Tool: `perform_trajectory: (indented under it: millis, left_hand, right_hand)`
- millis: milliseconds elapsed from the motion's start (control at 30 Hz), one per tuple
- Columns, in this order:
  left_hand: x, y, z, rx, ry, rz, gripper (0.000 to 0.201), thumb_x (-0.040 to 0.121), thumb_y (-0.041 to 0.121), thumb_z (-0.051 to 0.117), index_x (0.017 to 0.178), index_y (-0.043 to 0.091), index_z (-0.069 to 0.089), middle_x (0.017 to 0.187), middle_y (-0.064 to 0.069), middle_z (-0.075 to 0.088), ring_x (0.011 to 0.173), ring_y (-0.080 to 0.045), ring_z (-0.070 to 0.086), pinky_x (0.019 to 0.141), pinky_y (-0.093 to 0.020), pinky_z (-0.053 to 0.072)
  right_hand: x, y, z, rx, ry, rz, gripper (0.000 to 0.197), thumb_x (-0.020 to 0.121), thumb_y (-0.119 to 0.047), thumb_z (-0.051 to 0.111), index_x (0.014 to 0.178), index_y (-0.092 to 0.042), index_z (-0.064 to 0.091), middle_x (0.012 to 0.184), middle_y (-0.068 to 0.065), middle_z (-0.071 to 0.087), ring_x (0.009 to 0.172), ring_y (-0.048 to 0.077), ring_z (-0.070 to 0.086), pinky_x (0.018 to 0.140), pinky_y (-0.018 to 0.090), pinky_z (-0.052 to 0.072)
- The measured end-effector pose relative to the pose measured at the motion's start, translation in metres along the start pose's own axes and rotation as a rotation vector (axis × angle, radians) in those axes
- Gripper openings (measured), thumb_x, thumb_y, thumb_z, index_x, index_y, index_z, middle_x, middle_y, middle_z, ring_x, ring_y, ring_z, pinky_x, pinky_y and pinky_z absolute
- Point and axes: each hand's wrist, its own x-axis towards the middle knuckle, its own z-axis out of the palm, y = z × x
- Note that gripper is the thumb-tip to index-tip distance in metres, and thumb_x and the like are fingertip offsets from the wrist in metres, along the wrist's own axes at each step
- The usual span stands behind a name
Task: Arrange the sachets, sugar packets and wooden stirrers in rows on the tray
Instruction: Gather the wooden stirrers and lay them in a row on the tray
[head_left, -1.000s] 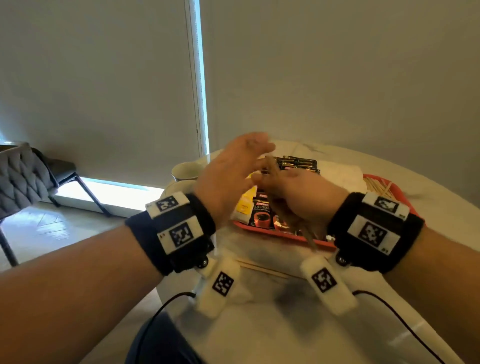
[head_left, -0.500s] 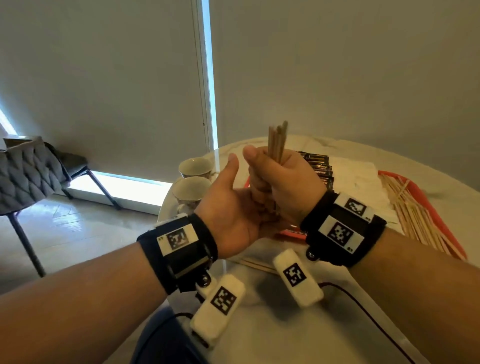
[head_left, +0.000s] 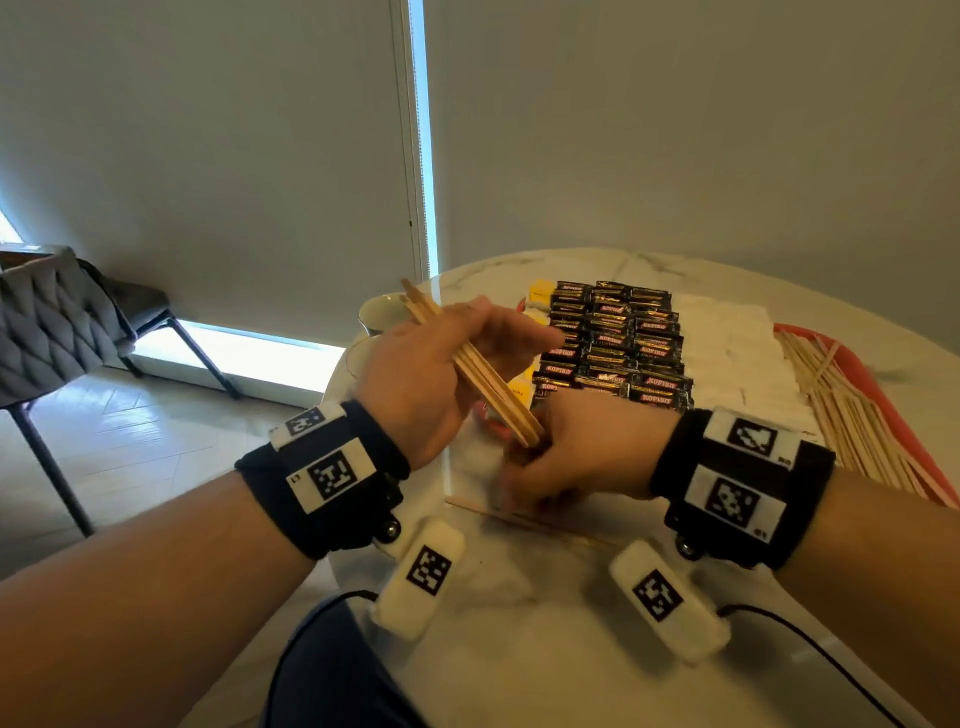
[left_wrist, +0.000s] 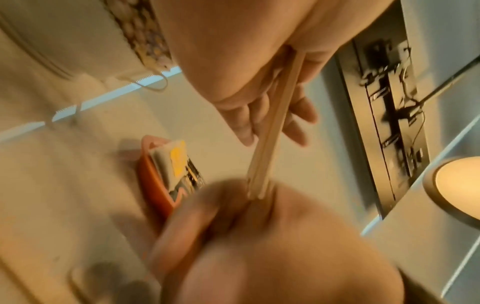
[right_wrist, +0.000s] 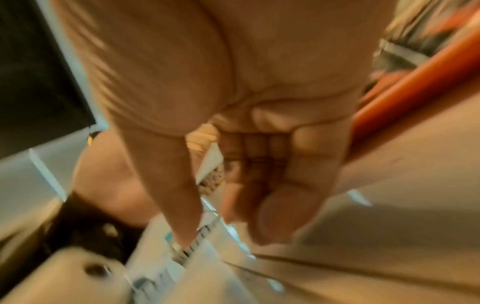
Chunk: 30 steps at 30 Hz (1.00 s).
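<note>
My left hand (head_left: 447, 374) grips a bundle of wooden stirrers (head_left: 483, 374) slanting down to the right, above the table's near side. The bundle (left_wrist: 270, 144) ends against my right hand (left_wrist: 259, 246). My right hand (head_left: 571, 457) hangs low over a few loose stirrers (head_left: 545, 525) on the table, fingers bent, thumb apart, nothing seen between them (right_wrist: 228, 226). On the red tray (head_left: 862, 364) lie rows of black coffee sachets (head_left: 618, 343), yellow sachets (head_left: 540, 291), white sugar packets (head_left: 727, 353) and a spread of stirrers (head_left: 841, 415).
Two cups (head_left: 384, 312) stand at the white marble table's far left edge, behind my left hand. A grey padded chair (head_left: 52, 322) stands on the floor to the left. Cables trail from both wrist units across the near table.
The bundle, held upright by my right hand on the left palm, is now in my left hand. My right hand has let go and dropped toward the table.
</note>
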Motion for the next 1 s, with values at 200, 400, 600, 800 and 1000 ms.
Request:
perform_trajectory:
  millis: [200,400,600,800,1000]
  left_hand:
    - [-0.004,0.013,-0.008,-0.131,0.164,-0.054,0.041,0.109,0.033,0.047,0.076,0.011,0.06,0.053,0.001,0.03,0.045,-0.013,0.035,0.05,-0.03,0.043]
    - [-0.009,0.02,-0.003,-0.116,0.131,-0.202,0.043,0.108,0.039,0.047,0.075,0.013,0.058,0.052,0.003,0.029,0.043,-0.01,0.028,0.042,-0.025,0.03]
    - [-0.014,0.02,-0.002,-0.108,0.123,-0.274,0.041,0.109,0.038,0.048,0.078,0.012,0.058,0.05,0.004,0.031,0.04,-0.009,0.031,0.039,-0.023,0.031]
    - [-0.012,0.013,0.0,-0.076,0.189,-0.293,0.033,0.108,0.033,0.052,0.082,0.013,0.058,0.056,0.002,0.033,0.043,-0.01,0.03,0.04,-0.021,0.028]
    - [0.002,0.003,0.012,-0.046,0.274,-0.156,0.028,0.098,0.028,0.072,0.078,0.017,0.056,0.051,0.006,0.038,0.041,-0.009,0.03,0.037,-0.021,0.026]
  right_hand:
    - [-0.014,-0.003,0.011,-0.434,0.064,0.101,0.029,0.078,-0.043,0.085,0.101,-0.029,0.075,0.095,-0.01,0.072,0.089,0.007,0.065,0.086,0.034,0.059]
    - [-0.01,-0.012,0.016,-0.592,0.011,0.162,0.023,0.084,-0.04,0.078,0.101,-0.024,0.077,0.095,-0.005,0.073,0.091,0.016,0.067,0.086,0.037,0.061]
    - [-0.012,-0.021,0.024,-0.688,0.045,0.195,0.023,0.087,-0.031,0.074,0.106,-0.019,0.073,0.098,0.0,0.07,0.092,0.019,0.066,0.086,0.037,0.061]
    - [-0.011,-0.024,0.024,-0.692,0.009,0.246,0.029,0.087,-0.034,0.075,0.111,-0.018,0.071,0.101,0.001,0.07,0.096,0.02,0.066,0.088,0.036,0.06]
    - [-0.024,-0.022,-0.025,-0.152,0.359,0.143,0.003,0.086,-0.018,0.076,0.088,-0.017,0.078,0.08,0.003,0.077,0.074,0.019,0.075,0.069,0.034,0.064]
